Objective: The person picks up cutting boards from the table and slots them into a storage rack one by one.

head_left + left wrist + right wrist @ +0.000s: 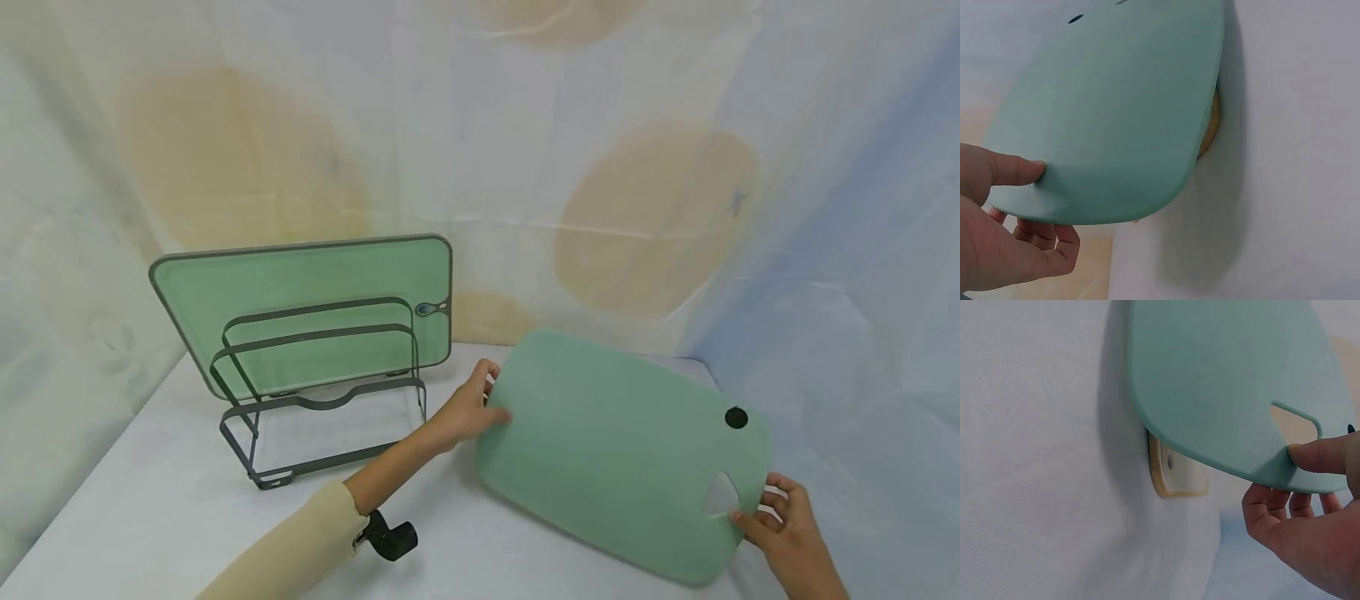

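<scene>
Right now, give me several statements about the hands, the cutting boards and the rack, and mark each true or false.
1. Both hands hold the plain green cutting board, the left hand at one end and the right hand at the other. True.
2. The dark wire rack holds no board. False: a green cutting board with a dark rim stands in it on its long edge.
3. The right hand's thumb presses the top face beside the handle cutout. True.
4. The held board lies flat on the white table. False: it is lifted, and a light wooden board lies beneath it.
5. The held board's round hole is near the left hand. False: it is near the right hand.
</scene>
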